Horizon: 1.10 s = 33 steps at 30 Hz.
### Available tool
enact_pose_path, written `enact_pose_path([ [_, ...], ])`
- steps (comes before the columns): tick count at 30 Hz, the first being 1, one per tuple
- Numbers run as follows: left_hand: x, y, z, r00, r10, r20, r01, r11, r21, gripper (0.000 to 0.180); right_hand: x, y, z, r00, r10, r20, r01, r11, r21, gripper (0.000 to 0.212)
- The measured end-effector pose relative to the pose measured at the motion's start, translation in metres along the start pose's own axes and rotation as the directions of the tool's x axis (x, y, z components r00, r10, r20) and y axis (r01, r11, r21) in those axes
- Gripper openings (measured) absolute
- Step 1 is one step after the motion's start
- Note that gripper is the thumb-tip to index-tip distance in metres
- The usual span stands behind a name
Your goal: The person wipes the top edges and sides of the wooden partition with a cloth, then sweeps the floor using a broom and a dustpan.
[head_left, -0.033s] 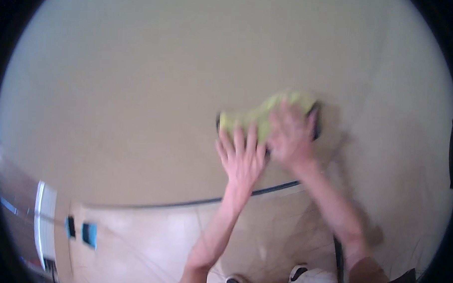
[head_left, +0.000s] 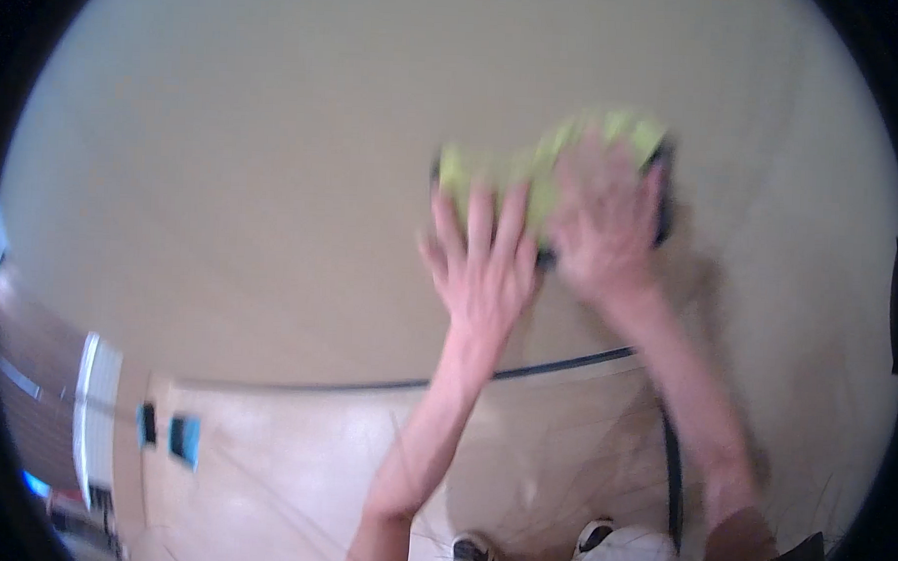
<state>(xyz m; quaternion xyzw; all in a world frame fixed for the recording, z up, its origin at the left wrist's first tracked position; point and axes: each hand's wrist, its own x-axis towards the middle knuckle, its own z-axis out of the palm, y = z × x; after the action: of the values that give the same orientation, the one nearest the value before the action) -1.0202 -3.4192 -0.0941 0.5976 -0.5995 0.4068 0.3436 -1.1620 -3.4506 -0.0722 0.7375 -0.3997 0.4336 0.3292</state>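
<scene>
A yellow-green cloth (head_left: 536, 199) with dark edges lies against a broad beige wall, somewhat smeared by motion. My left hand (head_left: 484, 257) presses flat on the cloth's lower left part, fingers stretched and spread toward its upper edge. Over the right part, my right hand (head_left: 609, 217) also rests flat, its fingers outstretched but blurred. Both palms face the wall, so what lies under them is hidden. Some dark edge of the cloth shows between the hands and at both sides.
A black strip (head_left: 555, 367) runs along the foot of the beige wall (head_left: 275, 176), with pale floor (head_left: 295, 443) below. My shoes (head_left: 474, 550) stand at the lower edge. Two small blue-and-black objects (head_left: 183, 439) are at lower left, near a white panel (head_left: 88, 416).
Both hands and the cloth have slid upward on the wall, with the right side moving slightly to the right. Hand poses look much the same.
</scene>
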Motion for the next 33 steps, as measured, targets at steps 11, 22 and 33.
enact_pose_path([
  [11,0.071,-0.252,-0.075,0.988,-0.063,-0.139,0.076,0.993,0.088,0.059,0.178,-0.222,0.019,0.963,-0.178,-0.202,0.214,0.961,0.175,0.060],
  [22,-0.362,-0.153,0.015,0.653,-0.175,0.737,0.371,0.922,-0.109,0.071,-0.268,-0.225,0.141,0.659,-0.546,0.518,0.106,0.749,0.654,0.046],
  [33,0.066,-0.165,-0.076,0.956,0.020,-0.293,-0.069,0.985,-0.158,0.067,0.123,-0.152,-0.018,0.950,-0.111,-0.291,0.158,0.977,0.142,0.054],
])
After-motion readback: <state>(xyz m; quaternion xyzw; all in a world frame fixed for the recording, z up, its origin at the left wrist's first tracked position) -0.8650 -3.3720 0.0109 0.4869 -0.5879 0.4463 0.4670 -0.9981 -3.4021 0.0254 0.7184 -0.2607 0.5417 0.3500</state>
